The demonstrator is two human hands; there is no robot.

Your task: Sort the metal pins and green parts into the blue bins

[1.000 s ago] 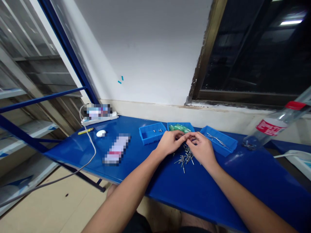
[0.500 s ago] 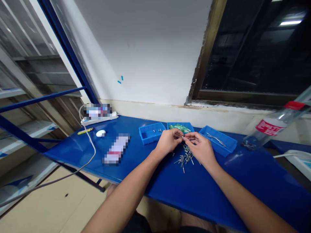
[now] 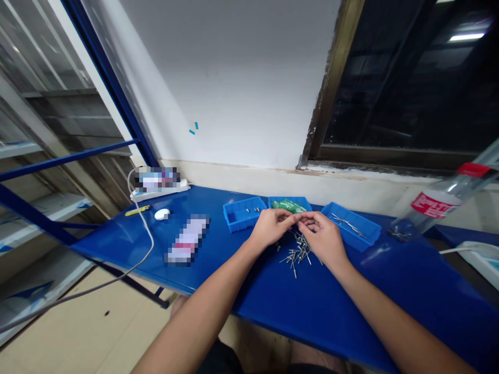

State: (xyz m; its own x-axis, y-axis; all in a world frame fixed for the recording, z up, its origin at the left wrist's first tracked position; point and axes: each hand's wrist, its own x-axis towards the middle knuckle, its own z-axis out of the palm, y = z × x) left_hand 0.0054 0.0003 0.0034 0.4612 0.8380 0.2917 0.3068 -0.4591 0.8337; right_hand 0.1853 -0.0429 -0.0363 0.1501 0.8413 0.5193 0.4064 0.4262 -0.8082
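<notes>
Over the blue table my left hand (image 3: 272, 224) and my right hand (image 3: 322, 234) meet fingertip to fingertip. Both are closed in a pinch on a small metal blind rivet, almost wholly covered by the fingers now. Just below them lies a loose pile of silvery blind rivets (image 3: 298, 253) with thin shafts. Behind my left hand is a blue bin (image 3: 237, 224) with a few short metal pieces (image 3: 252, 210). To the right of my right hand, another blue bin (image 3: 364, 240) holds long thin metal pins (image 3: 346, 223).
A middle blue bin (image 3: 302, 199) holds green packets (image 3: 287, 205). At the right stands a plastic bottle (image 3: 432, 205) with a red cap. On the left lie a yellow cutter (image 3: 137, 211), a white rounded object (image 3: 161, 213), a blurred phone-like object (image 3: 188, 240) and a cable (image 3: 150, 236).
My fingertips have closed together more, and the shiny bit of metal between them is now covered. The pile and the bins stay as they were.
</notes>
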